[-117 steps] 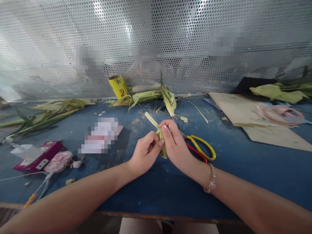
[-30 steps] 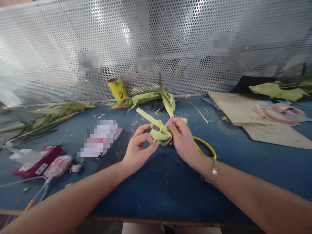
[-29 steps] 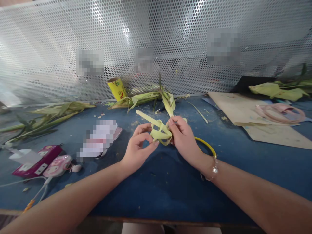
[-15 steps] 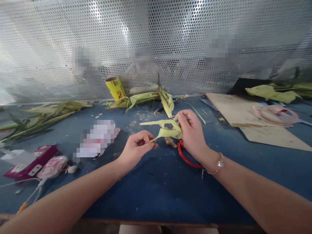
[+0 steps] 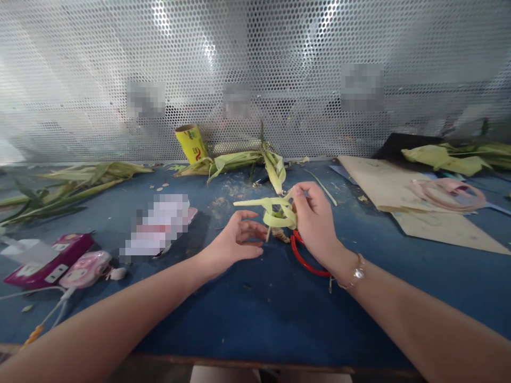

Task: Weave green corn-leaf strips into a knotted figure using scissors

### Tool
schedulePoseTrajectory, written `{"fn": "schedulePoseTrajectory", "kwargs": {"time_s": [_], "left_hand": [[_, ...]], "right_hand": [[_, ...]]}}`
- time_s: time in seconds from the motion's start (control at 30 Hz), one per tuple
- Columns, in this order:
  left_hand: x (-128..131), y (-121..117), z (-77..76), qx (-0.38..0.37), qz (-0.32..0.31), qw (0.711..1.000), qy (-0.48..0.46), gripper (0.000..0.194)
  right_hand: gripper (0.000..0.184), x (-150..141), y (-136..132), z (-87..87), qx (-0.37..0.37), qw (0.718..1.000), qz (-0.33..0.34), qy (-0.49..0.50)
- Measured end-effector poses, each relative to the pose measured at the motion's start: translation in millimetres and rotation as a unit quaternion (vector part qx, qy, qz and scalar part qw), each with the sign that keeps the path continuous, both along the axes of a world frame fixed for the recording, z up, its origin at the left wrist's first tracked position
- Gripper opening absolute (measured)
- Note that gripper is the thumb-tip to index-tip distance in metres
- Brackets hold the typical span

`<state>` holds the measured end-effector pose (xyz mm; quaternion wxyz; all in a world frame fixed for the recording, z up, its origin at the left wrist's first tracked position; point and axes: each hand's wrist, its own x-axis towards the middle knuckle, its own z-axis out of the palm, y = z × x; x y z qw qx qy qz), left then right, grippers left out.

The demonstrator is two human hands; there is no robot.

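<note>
My right hand [image 5: 315, 223] pinches a looped, knotted strip of pale green leaf [image 5: 275, 211] just above the blue table [image 5: 255, 308]. One free end of the strip sticks out to the left. My left hand [image 5: 237, 242] hovers just left of the strip with its fingers spread and nothing in them. Scissors with a red handle [image 5: 305, 255] lie under my right hand, mostly hidden.
Green leaves [image 5: 235, 159] and a yellow roll [image 5: 192, 142] lie by the perforated metal wall [image 5: 255, 74]. More leaves [image 5: 67, 183] sit far left. A magenta power strip [image 5: 48, 258] and pink device [image 5: 88, 267] are at front left, brown paper [image 5: 419, 197] at right.
My left hand has let go of the strip's end and spread its fingers. The right hand keeps the loop, drawn tighter than a second ago and shifted right.
</note>
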<state>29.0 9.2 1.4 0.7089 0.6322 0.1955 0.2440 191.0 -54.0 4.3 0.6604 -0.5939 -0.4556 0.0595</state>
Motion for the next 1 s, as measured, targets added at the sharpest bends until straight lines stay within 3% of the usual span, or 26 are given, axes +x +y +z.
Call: {"fn": "schedulePoseTrajectory", "kwargs": {"time_s": [0.13,0.33,0.57,0.67,0.8,0.9,1.0], "left_hand": [[-3,3,-0.8,-0.03,-0.009,0.998,-0.05,0.047],[4,-8,5.0,-0.155,-0.023,0.985,-0.069,0.029],[13,-21,3.0,-0.199,0.011,0.974,-0.107,0.039],[10,-21,10.1,-0.224,0.012,0.97,-0.093,0.05],[4,-17,20.0,-0.254,0.039,0.965,-0.041,0.047],[3,-16,20.0,-0.245,0.064,0.967,-0.026,0.042],[3,-14,15.1,-0.175,0.104,0.979,-0.02,0.041]], "right_hand": [[0.017,-6,-2,2.1,0.0,0.999,-0.011,-0.03],[0.013,-17,-4,0.8,0.013,0.998,-0.018,-0.054],[0.011,-33,-3,-5.7,0.006,0.997,-0.001,-0.075],[0.011,-35,-4,-7.6,0.012,0.995,0.011,-0.098],[0.012,-35,-4,-8.8,0.012,0.995,0.027,-0.096],[0.013,-36,-5,-9.2,0.007,0.995,0.035,-0.092],[0.013,-37,-6,-8.1,-0.004,0.996,0.045,-0.076]]}}
